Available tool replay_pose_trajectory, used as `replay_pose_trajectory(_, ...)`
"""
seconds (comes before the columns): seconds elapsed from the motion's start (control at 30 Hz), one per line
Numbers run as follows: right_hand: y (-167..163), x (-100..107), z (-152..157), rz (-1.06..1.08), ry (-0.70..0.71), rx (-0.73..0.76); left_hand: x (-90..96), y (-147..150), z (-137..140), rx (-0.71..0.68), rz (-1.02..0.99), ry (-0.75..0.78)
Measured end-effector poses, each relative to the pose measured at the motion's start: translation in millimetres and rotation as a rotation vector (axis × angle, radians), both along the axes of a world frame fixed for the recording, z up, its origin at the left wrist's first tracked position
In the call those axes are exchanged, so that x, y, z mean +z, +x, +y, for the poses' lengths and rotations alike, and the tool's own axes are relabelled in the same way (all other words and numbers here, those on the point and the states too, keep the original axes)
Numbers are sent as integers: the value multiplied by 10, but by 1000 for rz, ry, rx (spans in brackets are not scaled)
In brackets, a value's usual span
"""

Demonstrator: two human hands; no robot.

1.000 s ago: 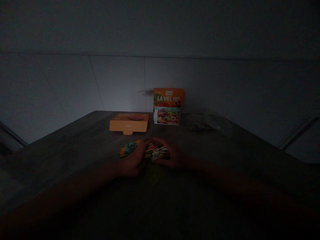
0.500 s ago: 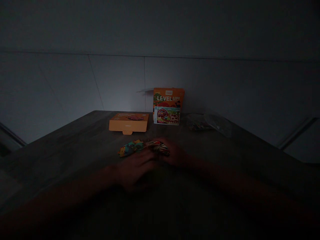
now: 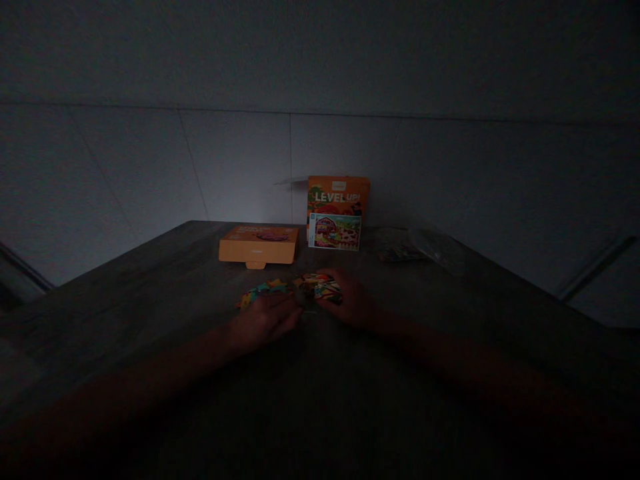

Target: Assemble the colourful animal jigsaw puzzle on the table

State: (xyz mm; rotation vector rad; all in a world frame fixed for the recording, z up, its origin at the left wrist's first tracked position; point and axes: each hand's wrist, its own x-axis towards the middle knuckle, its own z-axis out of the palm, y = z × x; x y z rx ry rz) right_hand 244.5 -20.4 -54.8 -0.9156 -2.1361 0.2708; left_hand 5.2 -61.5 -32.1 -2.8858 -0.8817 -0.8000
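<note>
On the left, we are seeing the edge of the grey table (image 3: 150,280) slanting away toward the pale wall (image 3: 240,167), with a broad stretch of tabletop separating it from the hands. Next, we are finding the left hand (image 3: 263,323) resting palm-down, its fingers bending slightly inward and touching the near side of the teal and yellow pieces (image 3: 265,288); in this dim light we are unable to tell whether it is pinching any. Beyond these, the flat orange box (image 3: 257,250) is lying with its front tab pointing at them, a narrow strip of table running between. Farther back, the upright orange box (image 3: 337,190) is standing near the wall, the picture card (image 3: 335,232) leaning before it. In front, we are observing the right hand (image 3: 353,300) curving around the right side of the red and white pieces (image 3: 327,288), thumb and fingers parted, the pieces lying between them; firm hold we cannot confirm. At far right, a clear bag (image 3: 440,250) is lying near the table's right edge.
</note>
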Motion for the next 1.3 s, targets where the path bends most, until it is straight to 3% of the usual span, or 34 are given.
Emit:
replay_pose_trajectory(0.17, 15, 37, -27, 31, 6, -3, 4, -78, 149, 393, -252, -64)
replay_pose_trajectory(0.3, 35, 63, -94, 132, 98, 69, -11, -101, 220, 542, -360, -96)
replay_pose_trajectory(0.4, 31, 74, -136, 126, 80, 199, -26, -54, 177, 499, -333, -132)
replay_pose_trajectory(0.5, 11, 86, -149, 25, -3, 315, -30, 14, 101, 368, -237, -204)
replay_pose_trajectory(0.67, -1, 103, -148, -17, -133, 285, -7, 23, 73, 327, -228, -258)
replay_pose_trajectory(0.8, 4, 94, -146, -14, -177, 265, -16, -28, 108, 378, -346, -269)
replay_pose_trajectory(0.9, 3, 75, -135, -1, -164, 270, -39, -48, 137, 384, -502, -366)
replay_pose_trajectory(1.07, 3, 55, -120, -11, -129, 271, -25, -67, 207, 246, -743, -545)
replay_pose_trajectory(1.3, 8, 70, -130, -26, -111, 271, -22, -59, 226, 218, -832, -434)
